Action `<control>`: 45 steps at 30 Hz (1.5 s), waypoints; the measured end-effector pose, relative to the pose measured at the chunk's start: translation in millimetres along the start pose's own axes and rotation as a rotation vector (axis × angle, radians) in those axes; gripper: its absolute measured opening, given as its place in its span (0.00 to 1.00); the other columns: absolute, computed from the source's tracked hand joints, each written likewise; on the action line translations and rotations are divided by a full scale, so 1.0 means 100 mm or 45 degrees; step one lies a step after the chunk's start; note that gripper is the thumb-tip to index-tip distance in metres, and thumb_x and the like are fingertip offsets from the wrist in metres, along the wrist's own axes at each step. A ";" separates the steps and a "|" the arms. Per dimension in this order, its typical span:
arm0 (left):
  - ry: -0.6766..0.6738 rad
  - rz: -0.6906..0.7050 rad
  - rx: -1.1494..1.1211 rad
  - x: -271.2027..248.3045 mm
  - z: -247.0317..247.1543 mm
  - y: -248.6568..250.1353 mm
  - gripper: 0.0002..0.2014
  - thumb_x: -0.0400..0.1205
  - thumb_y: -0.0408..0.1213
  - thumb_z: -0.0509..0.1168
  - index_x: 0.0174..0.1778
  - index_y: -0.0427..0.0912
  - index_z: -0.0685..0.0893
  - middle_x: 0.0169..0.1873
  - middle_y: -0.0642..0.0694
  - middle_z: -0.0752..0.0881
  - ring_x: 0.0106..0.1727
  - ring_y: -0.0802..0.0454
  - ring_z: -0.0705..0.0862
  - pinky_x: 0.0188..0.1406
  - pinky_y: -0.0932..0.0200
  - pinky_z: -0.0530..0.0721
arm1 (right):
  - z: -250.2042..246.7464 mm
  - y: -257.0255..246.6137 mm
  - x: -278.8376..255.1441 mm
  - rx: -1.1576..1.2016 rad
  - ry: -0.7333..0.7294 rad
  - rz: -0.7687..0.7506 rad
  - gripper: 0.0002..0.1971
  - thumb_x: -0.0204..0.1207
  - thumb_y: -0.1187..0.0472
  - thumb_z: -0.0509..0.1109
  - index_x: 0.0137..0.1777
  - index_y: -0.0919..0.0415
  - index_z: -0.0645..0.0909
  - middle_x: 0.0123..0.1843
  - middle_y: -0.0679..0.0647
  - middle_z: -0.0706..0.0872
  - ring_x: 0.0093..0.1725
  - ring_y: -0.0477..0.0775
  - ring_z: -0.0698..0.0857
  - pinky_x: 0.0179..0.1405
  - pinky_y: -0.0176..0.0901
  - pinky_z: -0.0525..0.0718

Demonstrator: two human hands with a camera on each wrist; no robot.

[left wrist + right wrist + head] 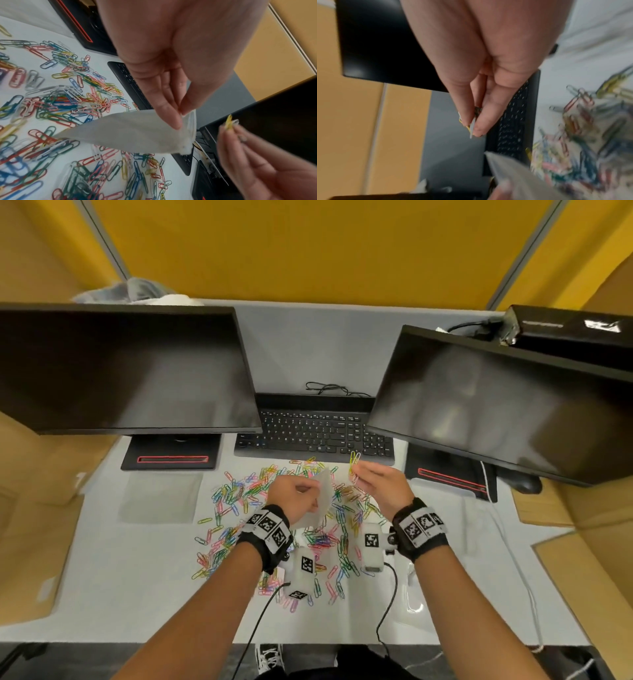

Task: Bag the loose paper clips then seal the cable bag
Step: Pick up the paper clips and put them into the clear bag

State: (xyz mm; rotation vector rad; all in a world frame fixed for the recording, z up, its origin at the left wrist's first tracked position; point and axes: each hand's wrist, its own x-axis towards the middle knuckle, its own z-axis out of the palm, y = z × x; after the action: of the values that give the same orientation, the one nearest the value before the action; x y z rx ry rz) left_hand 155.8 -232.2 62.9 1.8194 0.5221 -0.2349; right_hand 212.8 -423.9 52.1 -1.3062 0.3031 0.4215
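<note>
Several coloured paper clips (pixel 239 494) (pixel 72 97) lie scattered over the white desk (pixel 144 570). My left hand (pixel 294 498) (pixel 173 108) pinches a small translucent plastic bag (pixel 323 498) (pixel 130 132) by its top edge, lifted above the clips. My right hand (pixel 371 484) (pixel 471 121) pinches a few clips, yellow and white (pixel 354 465) (pixel 229 122) (pixel 471 127), just right of the bag (pixel 513 175) and level with its mouth. Another flat clear bag (pixel 161 496) lies on the desk at the left.
A black keyboard (pixel 315 429) lies behind the clip pile. Two dark monitors (pixel 123 368) (pixel 496 405) overhang the desk left and right, on black bases (pixel 171 455). A white cable (pixel 513 549) runs down the right side. Yellow partitions enclose the desk.
</note>
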 end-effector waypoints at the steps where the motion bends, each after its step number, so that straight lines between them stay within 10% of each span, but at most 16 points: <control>1: -0.007 0.008 -0.011 0.00 0.00 0.00 0.06 0.79 0.27 0.72 0.48 0.37 0.92 0.42 0.41 0.92 0.34 0.44 0.92 0.37 0.51 0.93 | 0.07 -0.02 -0.08 0.037 -0.051 0.012 0.15 0.73 0.69 0.75 0.60 0.72 0.84 0.55 0.62 0.89 0.55 0.55 0.89 0.53 0.38 0.88; 6: -0.019 0.058 -0.050 -0.03 0.00 0.01 0.05 0.80 0.28 0.72 0.43 0.40 0.92 0.38 0.40 0.93 0.34 0.45 0.92 0.37 0.53 0.93 | 0.32 0.17 -0.25 -0.425 -0.019 -0.081 0.12 0.69 0.63 0.80 0.53 0.63 0.89 0.50 0.59 0.92 0.50 0.55 0.90 0.53 0.49 0.89; 9: -0.013 0.094 -0.061 -0.03 -0.03 0.00 0.06 0.80 0.28 0.72 0.42 0.41 0.92 0.39 0.41 0.92 0.33 0.47 0.93 0.37 0.51 0.93 | 0.42 0.23 -0.29 -0.807 0.091 -0.237 0.05 0.70 0.63 0.78 0.44 0.55 0.91 0.43 0.51 0.92 0.44 0.47 0.90 0.47 0.38 0.88; 15: -0.020 0.151 -0.107 -0.10 -0.07 0.03 0.04 0.80 0.31 0.73 0.48 0.36 0.92 0.40 0.41 0.92 0.35 0.47 0.93 0.39 0.49 0.93 | 0.67 0.15 -0.36 -1.125 0.115 -0.414 0.10 0.72 0.69 0.71 0.35 0.55 0.89 0.29 0.47 0.85 0.29 0.40 0.81 0.30 0.27 0.79; 20: 0.016 0.199 -0.133 -0.15 -0.12 0.08 0.07 0.81 0.31 0.71 0.51 0.34 0.92 0.41 0.39 0.92 0.36 0.49 0.92 0.37 0.59 0.92 | 0.75 0.07 -0.36 -1.347 -0.001 -0.541 0.15 0.72 0.75 0.62 0.29 0.63 0.84 0.22 0.49 0.74 0.25 0.47 0.69 0.28 0.37 0.69; 24: 0.056 0.231 -0.169 -0.17 -0.19 0.13 0.06 0.81 0.27 0.70 0.51 0.34 0.91 0.40 0.37 0.91 0.36 0.50 0.91 0.37 0.61 0.91 | 0.79 -0.05 -0.36 -1.625 -0.262 -0.515 0.15 0.77 0.73 0.61 0.51 0.61 0.88 0.43 0.56 0.88 0.38 0.50 0.80 0.42 0.34 0.74; 27: 0.106 0.227 -0.214 -0.17 -0.29 0.13 0.05 0.81 0.27 0.70 0.49 0.38 0.91 0.40 0.39 0.92 0.37 0.48 0.93 0.41 0.54 0.92 | 0.71 -0.18 -0.35 -1.193 -0.418 -0.452 0.17 0.78 0.75 0.63 0.57 0.59 0.89 0.52 0.52 0.90 0.48 0.48 0.87 0.51 0.34 0.85; 31: 0.164 0.225 -0.219 -0.21 -0.45 0.10 0.06 0.80 0.28 0.71 0.46 0.41 0.92 0.39 0.42 0.93 0.36 0.49 0.93 0.40 0.53 0.92 | 0.28 -0.06 -0.17 -0.616 -0.101 -0.245 0.17 0.77 0.78 0.61 0.48 0.62 0.90 0.53 0.61 0.90 0.54 0.62 0.89 0.51 0.49 0.89; 35: 0.249 0.227 -0.217 -0.27 -0.59 0.07 0.09 0.78 0.26 0.71 0.40 0.45 0.93 0.34 0.45 0.92 0.33 0.51 0.92 0.36 0.55 0.92 | -0.26 0.48 0.14 -1.584 0.066 0.119 0.25 0.80 0.64 0.65 0.77 0.57 0.71 0.79 0.60 0.71 0.77 0.62 0.72 0.78 0.50 0.68; 39: 0.235 0.174 -0.237 -0.32 -0.68 0.03 0.06 0.78 0.26 0.72 0.46 0.36 0.93 0.36 0.42 0.92 0.33 0.49 0.92 0.37 0.53 0.92 | -0.19 0.82 0.21 -1.801 -0.100 0.097 0.34 0.84 0.57 0.61 0.85 0.58 0.47 0.86 0.59 0.46 0.85 0.65 0.47 0.82 0.53 0.49; 45: 0.189 0.161 -0.129 -0.35 -0.70 -0.09 0.05 0.78 0.28 0.72 0.46 0.37 0.93 0.37 0.43 0.92 0.31 0.51 0.91 0.33 0.59 0.91 | 0.07 0.92 0.38 -2.134 -0.235 -0.124 0.29 0.83 0.54 0.61 0.83 0.49 0.57 0.86 0.57 0.54 0.82 0.69 0.56 0.80 0.60 0.64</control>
State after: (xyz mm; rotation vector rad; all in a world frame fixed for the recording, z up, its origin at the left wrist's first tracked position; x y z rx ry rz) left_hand 113.5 -172.2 91.7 1.7717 0.5108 0.0126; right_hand 204.0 -393.5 -42.5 -2.8551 -0.4169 0.7425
